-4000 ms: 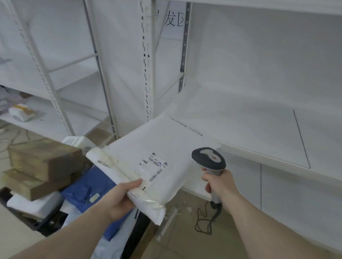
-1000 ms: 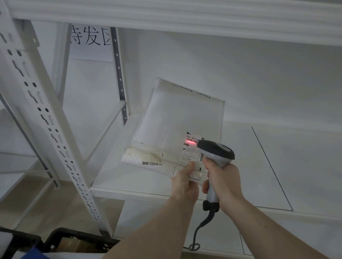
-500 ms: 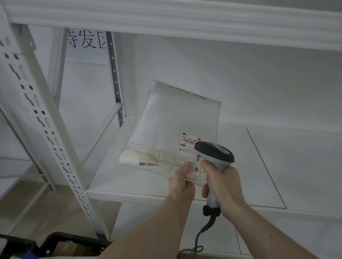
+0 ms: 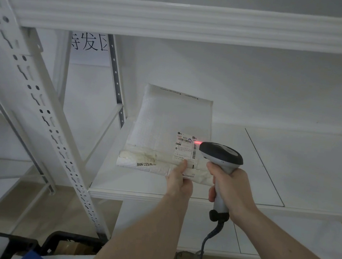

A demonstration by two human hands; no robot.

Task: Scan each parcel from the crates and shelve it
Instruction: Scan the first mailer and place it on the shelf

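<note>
1. Left hand (image 4: 180, 180) pinches white parcel (image 4: 171, 129) by its near edge, over the shelf (image 4: 269, 163) front-left corner; possibly resting on it.
2. Right hand (image 4: 231, 188) grips scanner (image 4: 220, 154); red line on label (image 4: 186, 147).

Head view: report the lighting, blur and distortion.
Head view: dim, flat light; the shelf beam bows from wide-angle distortion; the left upright is smeared; red scanner light glows on the parcel label.
</note>
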